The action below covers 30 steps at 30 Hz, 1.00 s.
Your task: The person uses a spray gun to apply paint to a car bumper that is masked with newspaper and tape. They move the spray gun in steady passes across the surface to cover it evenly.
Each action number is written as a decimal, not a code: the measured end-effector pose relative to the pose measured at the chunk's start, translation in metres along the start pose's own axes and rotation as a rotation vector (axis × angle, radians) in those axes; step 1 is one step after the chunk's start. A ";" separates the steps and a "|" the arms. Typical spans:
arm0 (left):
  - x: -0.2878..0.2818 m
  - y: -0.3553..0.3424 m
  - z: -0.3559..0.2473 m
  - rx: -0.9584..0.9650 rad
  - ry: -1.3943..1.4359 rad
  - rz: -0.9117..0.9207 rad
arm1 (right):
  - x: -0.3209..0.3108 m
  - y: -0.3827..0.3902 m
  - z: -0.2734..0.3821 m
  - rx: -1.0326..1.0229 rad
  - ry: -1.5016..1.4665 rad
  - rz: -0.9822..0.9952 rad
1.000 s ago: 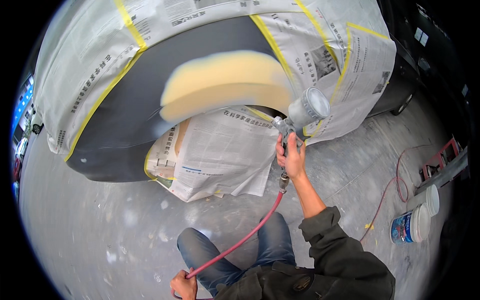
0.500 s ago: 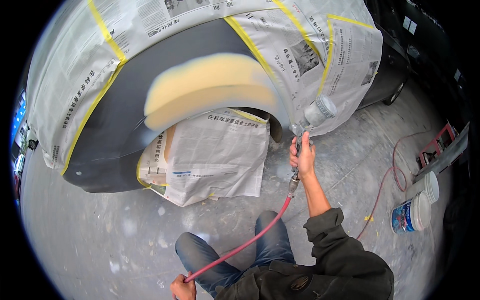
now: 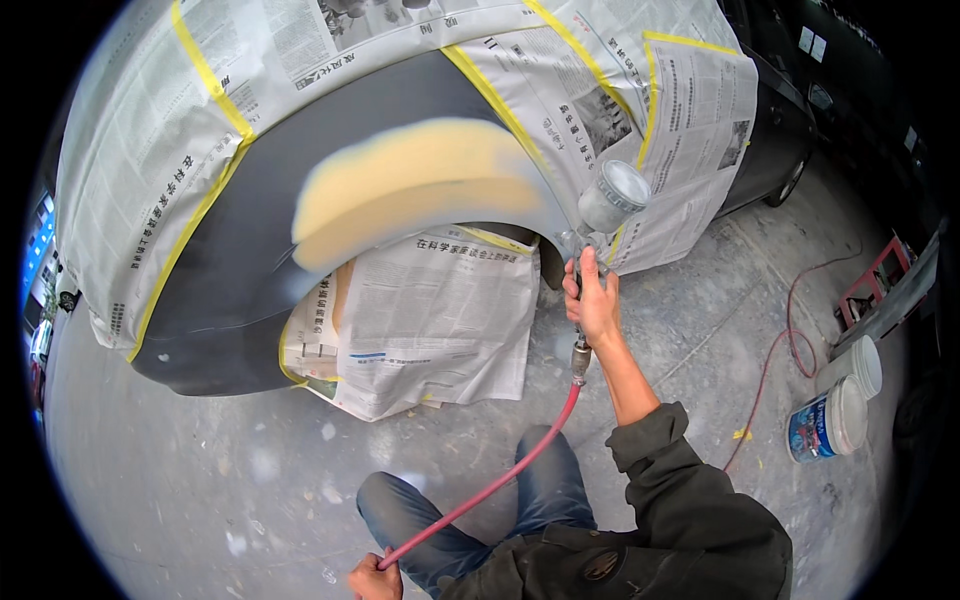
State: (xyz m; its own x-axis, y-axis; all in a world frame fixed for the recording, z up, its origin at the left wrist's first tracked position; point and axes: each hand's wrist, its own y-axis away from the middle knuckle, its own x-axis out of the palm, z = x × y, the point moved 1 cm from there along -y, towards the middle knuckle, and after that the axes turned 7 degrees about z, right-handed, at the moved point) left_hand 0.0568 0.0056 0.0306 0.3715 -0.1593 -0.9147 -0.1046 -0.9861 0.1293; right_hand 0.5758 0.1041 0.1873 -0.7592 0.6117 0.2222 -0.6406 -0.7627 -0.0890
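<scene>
My right hand (image 3: 597,300) is wrapped round the handle of a spray gun (image 3: 572,245), whose grey paint cup (image 3: 612,196) sits on top. The gun is near the right end of the wheel arch on a dark grey car fender (image 3: 250,240). A cream-yellow patch with greyish blurred edges (image 3: 420,175) covers the panel above the arch. From the gun's base a red air hose (image 3: 490,487) runs down across my legs to my left hand (image 3: 375,577), which is closed round it. The gun's nozzle is hard to make out.
Newspaper (image 3: 440,310) masks the wheel opening, and more sheets held by yellow tape (image 3: 205,70) cover the surrounding bodywork. At the right stand white buckets (image 3: 830,420) and a red metal frame (image 3: 872,283). Hose (image 3: 768,375) trails over the grey concrete floor (image 3: 690,370).
My right hand has carried the spray gun slightly left and up, toward the arch's right end. The paint cup stands more upright. My left hand still grips the hose.
</scene>
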 end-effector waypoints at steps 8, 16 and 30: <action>-0.016 -0.001 -0.019 -0.043 0.074 -0.177 | 0.048 0.011 0.018 -0.011 0.058 0.234; -0.007 0.009 0.014 -0.030 0.064 -0.213 | 0.114 0.025 0.029 0.019 0.118 0.461; -0.010 0.020 0.016 -0.039 0.140 -0.209 | 0.186 0.038 0.034 0.063 0.116 0.786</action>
State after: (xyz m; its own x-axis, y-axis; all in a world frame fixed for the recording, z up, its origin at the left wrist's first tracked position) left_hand 0.0359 -0.0113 0.0364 0.5061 0.0459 -0.8613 0.0224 -0.9989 -0.0400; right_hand 0.4141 0.1814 0.2577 -0.9954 -0.0951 0.0139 0.0927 -0.9882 -0.1219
